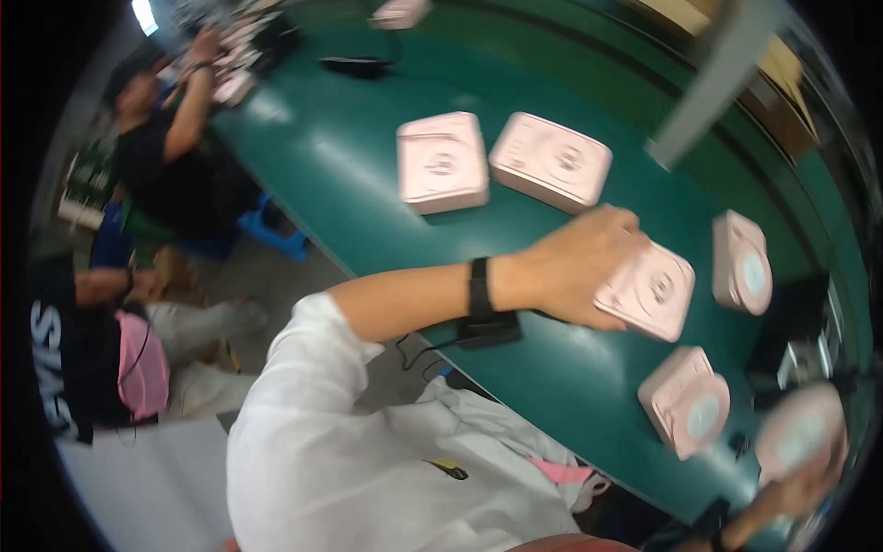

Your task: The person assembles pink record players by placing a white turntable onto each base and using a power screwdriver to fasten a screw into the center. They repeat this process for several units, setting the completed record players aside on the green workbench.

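My left hand [579,267] reaches across the green table in a white sleeve with a black wrist strap. Its fingers are closed over the edge of a pale pink box-shaped device [660,287] with a round marking on top. Beyond it sit a squarish pink device [441,164] and a longer pink device [552,161]. At the lower right, my right hand [798,492], smeared by motion, grips a pink device with a pale oval face [802,431]. Two more pink devices with round pale discs, one upper [741,265] and one lower [688,405], stand nearby.
The green tabletop [359,221] runs diagonally. A grey post [713,87] rises at its far side, and a dark object [357,66] with a cable lies at the back. Co-workers sit along the left edge, one [152,138] handling pink pieces. A blue stool [276,230] stands below.
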